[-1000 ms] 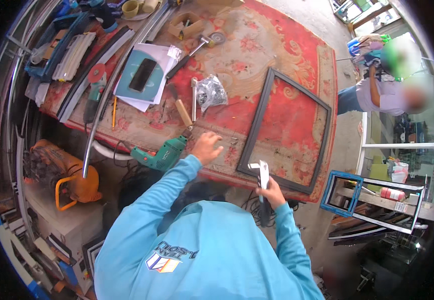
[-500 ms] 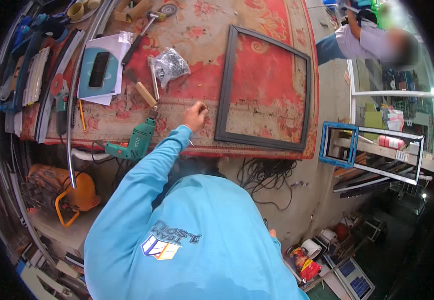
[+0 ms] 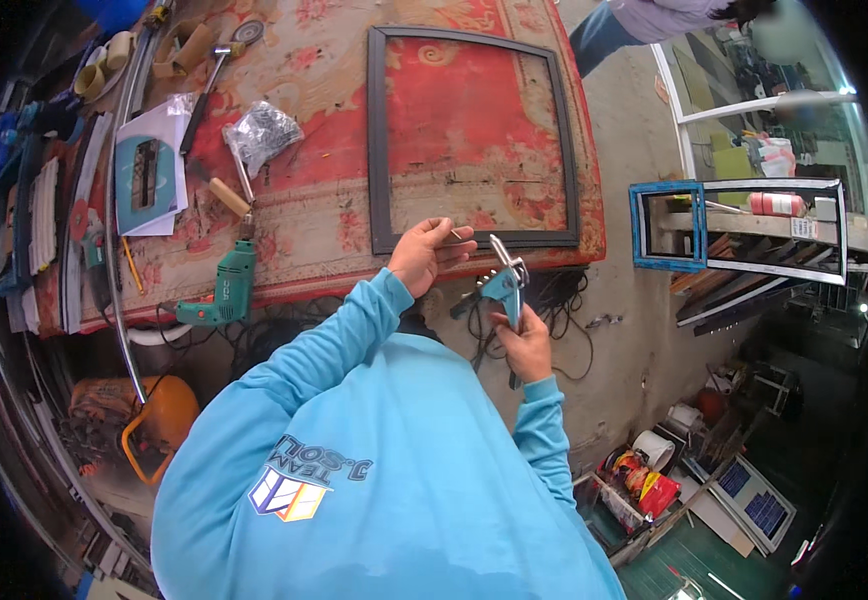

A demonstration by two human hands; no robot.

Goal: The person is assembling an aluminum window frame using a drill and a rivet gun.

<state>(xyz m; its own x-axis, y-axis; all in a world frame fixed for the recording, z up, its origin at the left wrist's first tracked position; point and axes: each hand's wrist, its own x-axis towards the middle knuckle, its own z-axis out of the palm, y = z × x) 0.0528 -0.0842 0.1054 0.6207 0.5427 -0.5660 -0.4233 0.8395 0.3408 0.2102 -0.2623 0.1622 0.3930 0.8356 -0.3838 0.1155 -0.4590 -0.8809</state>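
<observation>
My right hand (image 3: 527, 348) is wrapped round the handles of a teal hand riveter (image 3: 502, 287), its metal nose pointing up toward the table edge. My left hand (image 3: 428, 256) is just left of the tool's nose, pinching a small thin rivet (image 3: 457, 234) between thumb and fingers; the rivet and the nose are apart. Beyond both hands a dark grey rectangular frame (image 3: 379, 140) lies flat on the table, its near bar close to my left fingertips.
Left on the red patterned tabletop (image 3: 324, 220) lie a green drill (image 3: 235, 282), a wood-handled tool (image 3: 229, 196), a bag of small parts (image 3: 264, 137), a hammer (image 3: 206, 97) and papers under a phone (image 3: 145, 170). Dark cables (image 3: 566, 300) hang below the edge. Right stands a blue-edged frame (image 3: 637, 228).
My right hand has come into view with the riveter. My left hand, previously over the table, is now beside it, pinching the rivet. The view has shifted, so the table things sit further left.
</observation>
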